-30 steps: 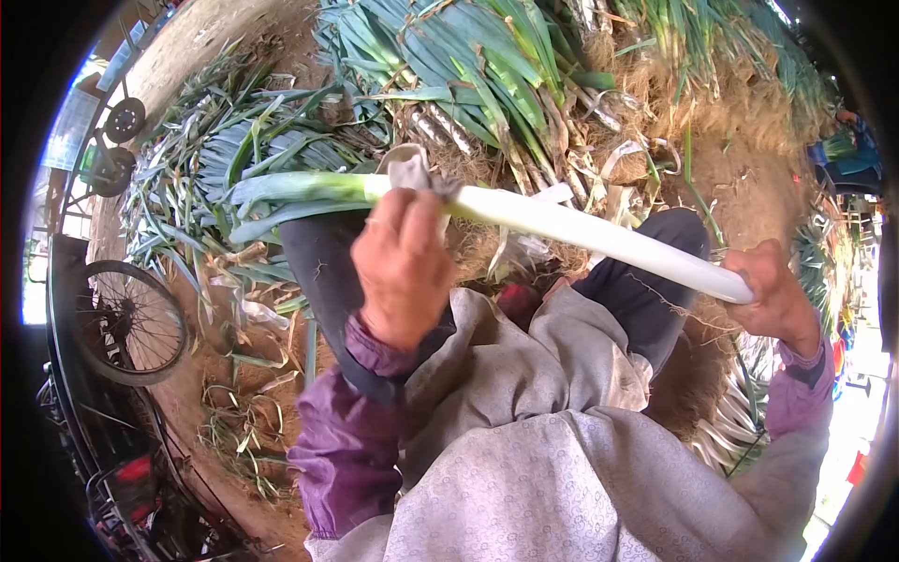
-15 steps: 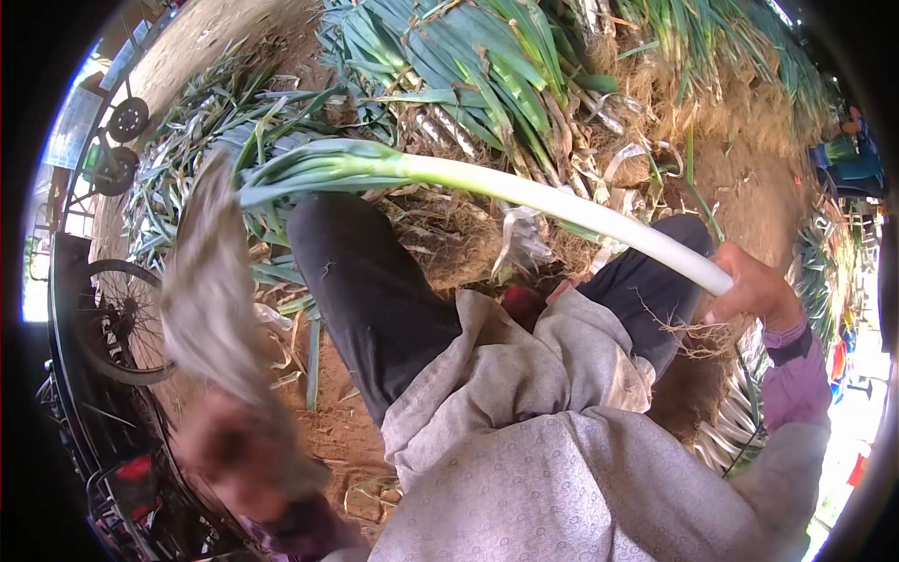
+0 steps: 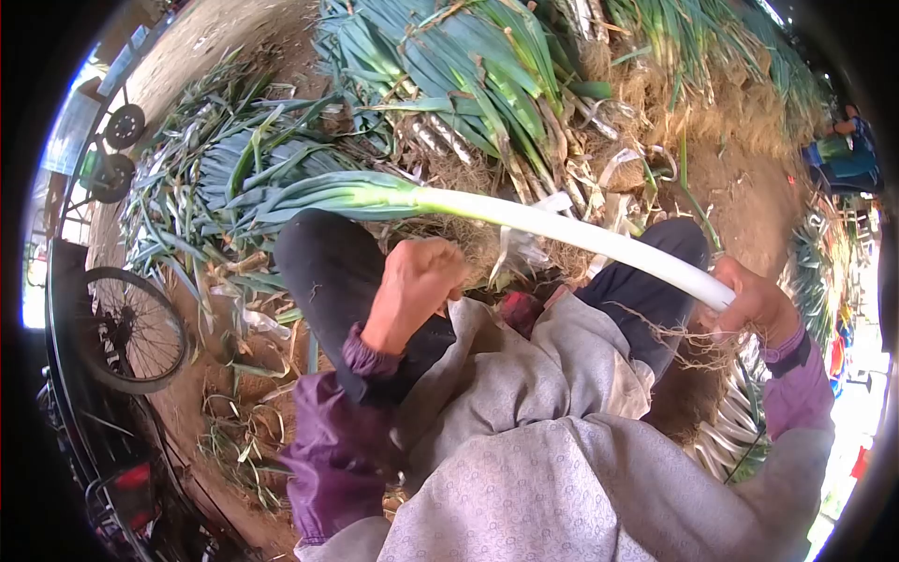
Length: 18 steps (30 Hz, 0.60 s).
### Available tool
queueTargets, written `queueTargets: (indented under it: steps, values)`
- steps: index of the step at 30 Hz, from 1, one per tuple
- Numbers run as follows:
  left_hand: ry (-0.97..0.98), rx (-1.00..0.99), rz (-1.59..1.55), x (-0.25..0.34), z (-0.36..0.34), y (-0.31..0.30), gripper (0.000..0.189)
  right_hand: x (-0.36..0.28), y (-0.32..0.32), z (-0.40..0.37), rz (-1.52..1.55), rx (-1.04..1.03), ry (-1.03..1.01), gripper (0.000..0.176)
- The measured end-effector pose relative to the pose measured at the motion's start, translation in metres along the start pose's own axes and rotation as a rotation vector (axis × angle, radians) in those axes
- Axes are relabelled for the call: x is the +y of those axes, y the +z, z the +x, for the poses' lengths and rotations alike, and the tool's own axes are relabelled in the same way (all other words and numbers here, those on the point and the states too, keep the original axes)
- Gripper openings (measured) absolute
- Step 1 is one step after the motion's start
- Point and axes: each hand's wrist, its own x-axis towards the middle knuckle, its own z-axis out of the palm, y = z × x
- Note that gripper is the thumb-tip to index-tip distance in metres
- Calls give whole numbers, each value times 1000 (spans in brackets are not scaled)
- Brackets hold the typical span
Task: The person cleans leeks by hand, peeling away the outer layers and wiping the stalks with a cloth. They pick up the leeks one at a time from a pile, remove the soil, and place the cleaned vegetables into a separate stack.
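Observation:
A long leek (image 3: pixel 562 228) lies across my lap, its white shaft sloping down to the right and its green leaves fanning out at the left. My right hand (image 3: pixel 749 304) is closed round the root end, with thin roots hanging below the fingers. Above my left thigh, below the leek and apart from it, my left hand (image 3: pixel 417 286) is curled into a loose fist. Nothing shows in it, though its palm is turned from view.
A heap of leeks (image 3: pixel 468 84) with roots and dry leaves lies ahead. Trimmed leaves (image 3: pixel 215 178) are piled at the left. More leeks (image 3: pixel 726 440) lie by my right side. A spoked wheel (image 3: pixel 136 328) stands at the left. A person (image 3: pixel 847 150) is at the far right.
My left hand has swung from the lower left to above my left thigh; the blurred pale strip it trailed is gone from it. The leek has dipped slightly, still in my right hand.

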Motion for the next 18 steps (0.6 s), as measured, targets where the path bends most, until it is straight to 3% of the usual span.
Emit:
queueTargets:
  steps: [1,3,6,10,13,14,15,16,17,18]
  values:
    - [-97,34,-208,-7,9,10,14,6,-2,0,79,-42,10,25]
    - [-51,233,-468,-20,24,17,20,12,-3,0,132,-78,29,25]
    - [-115,255,-798,-36,37,9,23,12,-1,0,51,-67,26,24]
    - [-180,422,-805,-43,42,11,22,8,3,1,-36,-16,-12,22]
    - [-68,533,-402,-51,48,9,23,0,24,2,-88,182,-18,21]
    - [62,694,-352,-57,50,10,26,0,22,-11,-108,296,-5,20]
    - [198,832,-319,-64,52,15,30,19,-20,9,-311,-162,45,23]
    - [355,856,148,-51,46,16,37,-5,15,-8,-168,176,-2,20]
    - [537,873,616,-29,41,12,44,-11,18,-12,-142,209,-83,17]
    - [636,753,745,-15,46,12,54,6,-12,9,-111,-239,-83,20]
